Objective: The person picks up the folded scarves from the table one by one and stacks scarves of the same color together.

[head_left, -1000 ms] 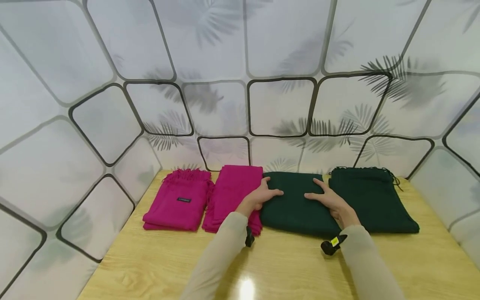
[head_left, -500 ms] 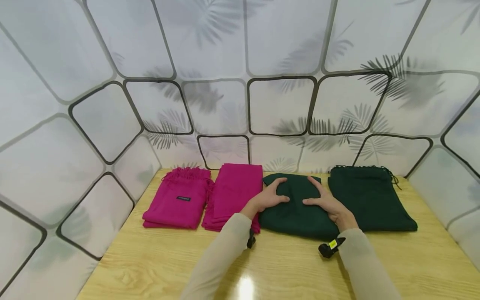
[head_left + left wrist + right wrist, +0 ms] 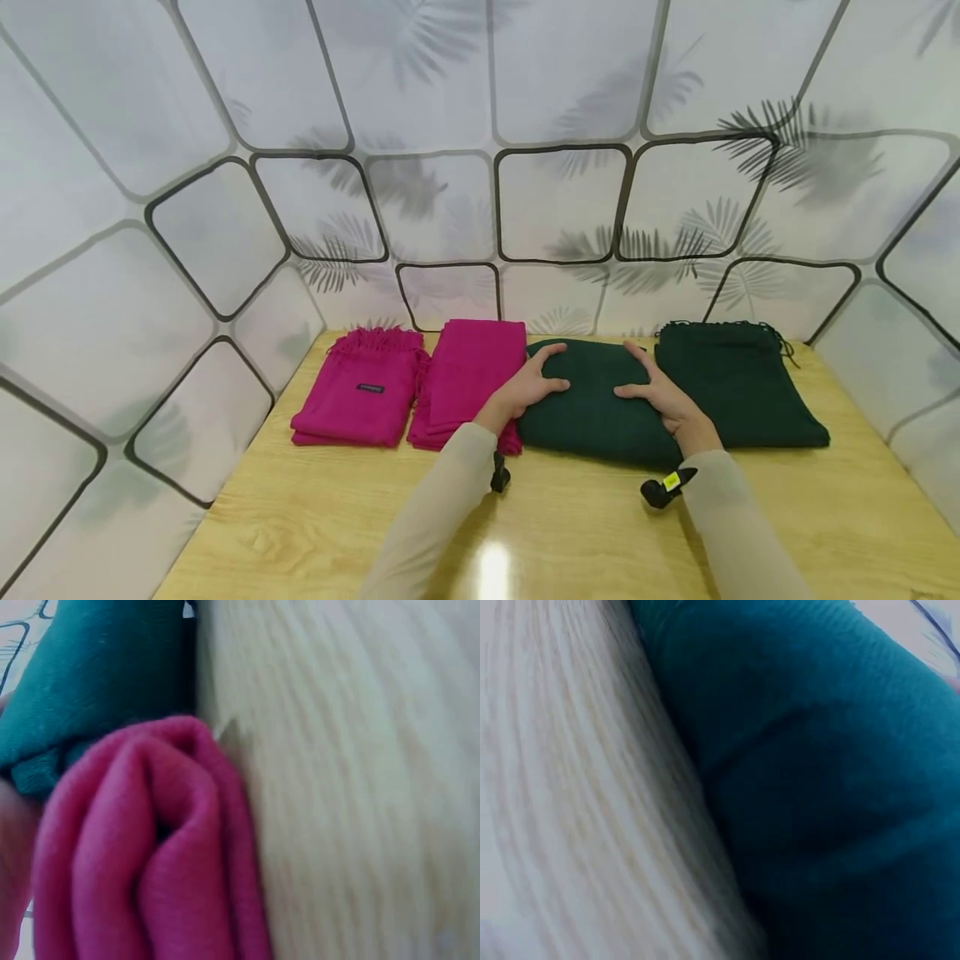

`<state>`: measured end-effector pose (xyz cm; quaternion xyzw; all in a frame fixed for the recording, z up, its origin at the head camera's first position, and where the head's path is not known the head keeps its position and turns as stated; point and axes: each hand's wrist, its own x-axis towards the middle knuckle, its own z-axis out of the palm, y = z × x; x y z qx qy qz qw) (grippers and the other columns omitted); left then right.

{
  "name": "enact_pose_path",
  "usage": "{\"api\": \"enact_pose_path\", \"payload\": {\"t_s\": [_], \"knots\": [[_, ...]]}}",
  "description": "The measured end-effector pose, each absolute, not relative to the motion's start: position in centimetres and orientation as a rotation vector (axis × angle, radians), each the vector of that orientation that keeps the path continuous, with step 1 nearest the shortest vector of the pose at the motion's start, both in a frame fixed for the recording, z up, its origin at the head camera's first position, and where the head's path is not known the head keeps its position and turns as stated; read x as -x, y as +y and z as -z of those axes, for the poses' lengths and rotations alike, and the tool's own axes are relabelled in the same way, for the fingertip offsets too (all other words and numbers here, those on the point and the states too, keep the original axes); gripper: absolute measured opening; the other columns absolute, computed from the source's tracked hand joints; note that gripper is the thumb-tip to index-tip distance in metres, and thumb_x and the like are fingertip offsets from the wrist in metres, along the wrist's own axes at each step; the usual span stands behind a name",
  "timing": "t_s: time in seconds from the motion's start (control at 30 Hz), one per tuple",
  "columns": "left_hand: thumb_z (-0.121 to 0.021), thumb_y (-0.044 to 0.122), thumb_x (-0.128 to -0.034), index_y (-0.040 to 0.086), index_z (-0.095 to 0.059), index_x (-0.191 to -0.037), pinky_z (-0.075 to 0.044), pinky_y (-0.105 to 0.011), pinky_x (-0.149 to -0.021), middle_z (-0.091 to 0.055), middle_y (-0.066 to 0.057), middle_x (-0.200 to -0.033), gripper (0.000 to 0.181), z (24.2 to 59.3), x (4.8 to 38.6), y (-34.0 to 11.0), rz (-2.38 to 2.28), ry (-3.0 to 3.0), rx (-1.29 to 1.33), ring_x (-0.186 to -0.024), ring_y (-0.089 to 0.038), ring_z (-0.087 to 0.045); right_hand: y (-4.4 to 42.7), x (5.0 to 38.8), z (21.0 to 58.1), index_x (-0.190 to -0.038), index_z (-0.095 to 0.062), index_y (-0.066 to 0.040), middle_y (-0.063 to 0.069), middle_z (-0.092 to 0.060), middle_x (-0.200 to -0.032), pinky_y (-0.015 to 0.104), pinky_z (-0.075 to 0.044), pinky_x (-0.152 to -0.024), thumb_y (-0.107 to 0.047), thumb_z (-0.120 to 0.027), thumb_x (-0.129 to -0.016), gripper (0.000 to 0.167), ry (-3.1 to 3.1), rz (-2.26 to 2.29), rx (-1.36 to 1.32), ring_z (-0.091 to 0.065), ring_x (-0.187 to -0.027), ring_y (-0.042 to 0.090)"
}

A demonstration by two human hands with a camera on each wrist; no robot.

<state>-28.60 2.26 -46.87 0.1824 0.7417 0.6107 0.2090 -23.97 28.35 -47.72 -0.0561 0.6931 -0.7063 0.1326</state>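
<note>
A folded dark green cloth (image 3: 592,400) lies on the table between both hands. My left hand (image 3: 525,387) rests at its left side, index finger and thumb spread on top. On its right side rests my right hand (image 3: 666,398), thumb and index finger also spread; the other fingers of both hands are hidden. Just left of the green cloth is a folded pink cloth (image 3: 476,375), partly under my left forearm. The left wrist view has the pink folds (image 3: 150,847) near the green cloth (image 3: 112,667). Green fabric (image 3: 832,765) fills much of the right wrist view.
Another folded pink cloth (image 3: 356,404) with fringe and a dark label lies at the far left. A second dark green cloth (image 3: 735,383) with fringe lies at the right. The wooden table (image 3: 322,533) meets a patterned backdrop (image 3: 562,200) behind the cloths.
Half a second ago the hands were closer together and the green cloth was bunched between them. They have moved apart, and the cloth's top is smoother. The head view has tilted slightly.
</note>
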Motion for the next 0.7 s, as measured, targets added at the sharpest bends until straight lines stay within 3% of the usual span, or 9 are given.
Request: {"api": "enact_pose_path", "payload": {"t_s": [0.17,0.33,0.5,0.6,0.7], "knots": [[-0.066,0.011,-0.0949,0.026,-0.038,-0.152,-0.048,-0.046,-0.099,-0.027,-0.014,-0.155,0.065,46.1,27.8,2.1,-1.679,2.114,-0.536,-0.13,-0.032,-0.044,28.4,23.2,47.3,-0.161,-0.005,-0.033,0.022,-0.007,-0.162,0.03,-0.055,-0.082,-0.006,-0.069,-0.092,0.098,2.039,2.047,0.153,-0.061,-0.101,0.008],[-0.067,0.012,-0.0947,0.025,-0.037,-0.152,-0.045,-0.047,-0.103,-0.035,-0.014,-0.152,0.066,45.7,27.2,1.8,-1.654,2.128,-0.58,-0.131,-0.032,-0.044,28.4,22.4,46.6,-0.161,-0.005,-0.031,0.02,-0.011,-0.162,0.03,-0.055,-0.083,-0.005,-0.068,-0.092,0.097,2.05,2.039,0.126,-0.06,-0.105,0.012],[-0.066,0.013,-0.0949,0.025,-0.035,-0.153,-0.044,-0.046,-0.104,-0.037,-0.012,-0.151,0.067,45.4,26.6,1.5,-1.594,2.154,-0.633,-0.131,-0.03,-0.045,28.6,21.4,46.1,-0.161,-0.004,-0.028,0.018,-0.002,-0.164,0.029,-0.053,-0.085,-0.009,-0.071,-0.091,0.098,2.154,1.949,0.112,-0.047,-0.123,0.028],[-0.067,0.014,-0.0943,0.024,-0.034,-0.153,-0.042,-0.046,-0.106,-0.037,-0.012,-0.151,0.068,45.4,26.2,1.3,-1.541,2.172,-0.657,-0.132,-0.03,-0.044,28.8,20.8,46.2,-0.162,-0.003,-0.024,0.02,-0.001,-0.164,0.04,-0.049,-0.095,-0.011,-0.072,-0.091,0.1,2.21,1.888,0.105,-0.038,-0.133,0.042],[-0.068,0.013,-0.0932,0.023,-0.033,-0.154,-0.041,-0.045,-0.107,-0.037,-0.012,-0.151,0.071,45.9,25.8,1.1,-1.485,2.185,-0.683,-0.134,-0.028,-0.042,28.9,20.1,46.7,-0.162,-0.003,-0.02,0.024,-0.006,-0.162,0.054,-0.039,-0.103,-0.013,-0.074,-0.09,0.101,2.287,1.808,0.086,-0.03,-0.138,0.048]]}}
